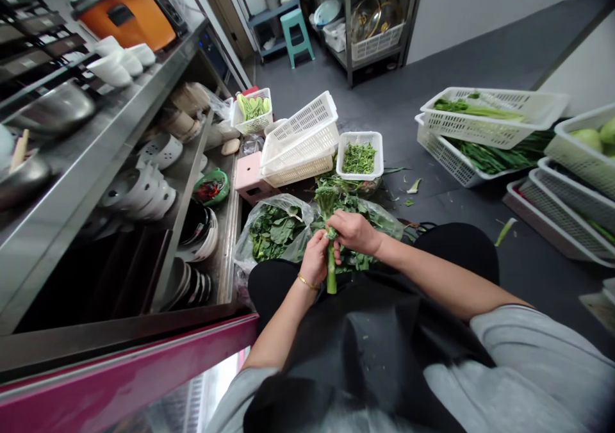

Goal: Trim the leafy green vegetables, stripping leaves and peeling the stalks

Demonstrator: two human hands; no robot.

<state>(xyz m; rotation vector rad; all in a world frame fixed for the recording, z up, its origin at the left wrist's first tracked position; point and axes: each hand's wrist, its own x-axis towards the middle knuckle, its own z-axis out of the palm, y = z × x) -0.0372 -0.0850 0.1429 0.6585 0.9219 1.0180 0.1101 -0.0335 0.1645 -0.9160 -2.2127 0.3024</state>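
Between my knees I hold a stalk of broccoli (331,273) upright, its bushy green head at the far end and its thick pale stem toward me. My left hand (314,257), with a gold bracelet at the wrist, is closed around the stem. My right hand (356,231) grips it just below the head, its fingers bent inward and touching the left hand's fingertips. Beneath and beyond both hands lie clear plastic bags of leafy greens (276,231). A small white basket of cut green pieces (360,159) stands just past them.
White baskets (300,145) lean stacked by a pink stool (250,175). On the left runs a steel shelf (120,125) with bowls and dishes. More baskets of vegetables (480,122) stand at right. A turquoise stool (296,36) is farther back. Scraps (414,186) lie on the dark floor.
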